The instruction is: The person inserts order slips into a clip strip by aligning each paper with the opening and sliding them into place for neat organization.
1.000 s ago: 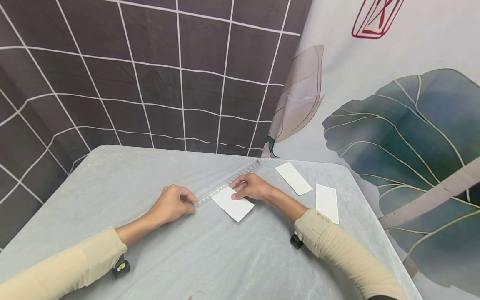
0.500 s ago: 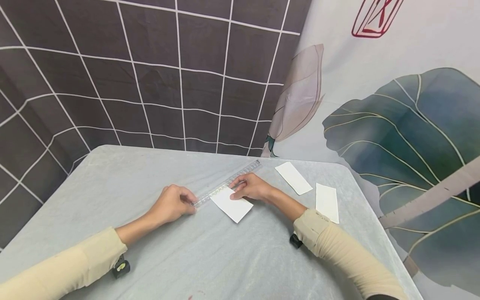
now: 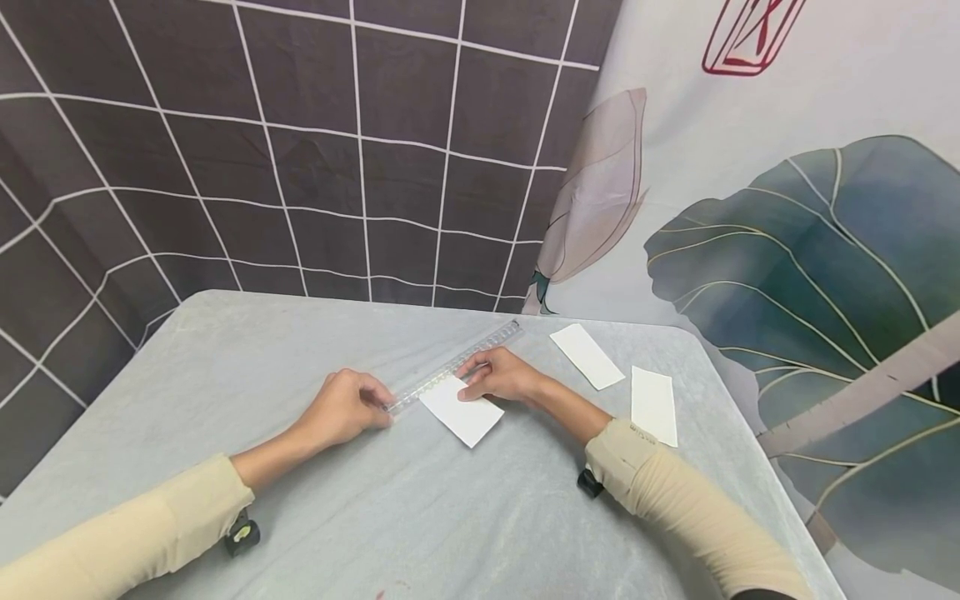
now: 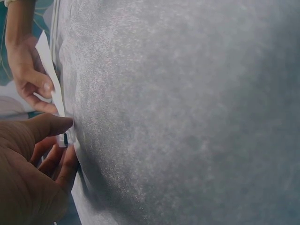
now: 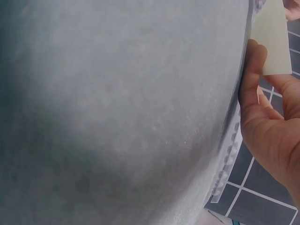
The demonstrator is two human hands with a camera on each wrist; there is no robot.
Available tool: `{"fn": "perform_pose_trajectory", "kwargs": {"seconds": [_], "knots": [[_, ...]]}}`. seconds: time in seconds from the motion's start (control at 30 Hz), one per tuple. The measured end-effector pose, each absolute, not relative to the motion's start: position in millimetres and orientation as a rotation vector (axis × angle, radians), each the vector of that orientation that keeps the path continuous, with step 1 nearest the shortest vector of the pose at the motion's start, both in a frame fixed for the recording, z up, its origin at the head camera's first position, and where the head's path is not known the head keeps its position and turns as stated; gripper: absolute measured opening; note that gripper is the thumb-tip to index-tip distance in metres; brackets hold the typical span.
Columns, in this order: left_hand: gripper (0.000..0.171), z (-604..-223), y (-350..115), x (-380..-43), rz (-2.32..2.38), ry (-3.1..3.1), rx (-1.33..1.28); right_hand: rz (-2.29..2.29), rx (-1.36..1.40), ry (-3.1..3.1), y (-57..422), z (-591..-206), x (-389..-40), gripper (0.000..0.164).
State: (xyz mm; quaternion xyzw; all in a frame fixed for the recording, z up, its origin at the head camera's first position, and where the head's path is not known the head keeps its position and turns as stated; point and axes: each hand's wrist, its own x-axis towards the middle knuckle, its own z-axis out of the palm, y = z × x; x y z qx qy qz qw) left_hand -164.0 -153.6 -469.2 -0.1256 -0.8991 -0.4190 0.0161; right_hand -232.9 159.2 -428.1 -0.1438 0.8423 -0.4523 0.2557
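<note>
A clear plastic ruler (image 3: 491, 338) lies slantwise on the grey-covered table. My left hand (image 3: 347, 407) pinches its near end; in the left wrist view the thumb and fingers meet around the ruler's end (image 4: 63, 139). Against the ruler's front edge sits a white piece of paper (image 3: 459, 414). My right hand (image 3: 504, 374) holds this paper at its far right side, thumb on top and fingers reaching toward the ruler. In the right wrist view the paper (image 5: 274, 42) stands out beyond the fingertips, and the ruler's far part (image 5: 227, 161) shows below the hand.
Two more white paper pieces lie to the right: one (image 3: 587, 357) near the back edge, another (image 3: 654, 406) beside the right forearm. The table (image 3: 247, 350) ends at a dark gridded curtain (image 3: 300, 175) behind and a leaf-patterned cloth (image 3: 810, 250) at the right.
The white paper has slid slightly left and toward me along the ruler, with my right hand moving along. My left hand and the ruler have stayed in place.
</note>
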Motion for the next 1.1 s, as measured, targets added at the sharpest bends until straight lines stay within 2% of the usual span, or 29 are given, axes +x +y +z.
{"fn": "perform_pose_trajectory", "kwargs": {"seconds": [0.33,0.63,0.87,1.1], "knots": [[0.022,-471,-154,-165,-1.277,-2.789,-0.391,-1.22,-0.384,2.279,159,-427,-233,0.04],[0.021,-431,-141,-144,-1.325,-2.846,-0.322,-1.245,-0.387,2.265,158,-427,-231,0.04],[0.022,-481,-158,-171,-1.291,-2.854,-0.344,-1.243,-0.384,2.264,155,-425,-227,0.039],[0.025,-494,-163,-182,-1.291,-2.874,-0.33,-1.253,-0.383,2.259,154,-427,-227,0.04]]}}
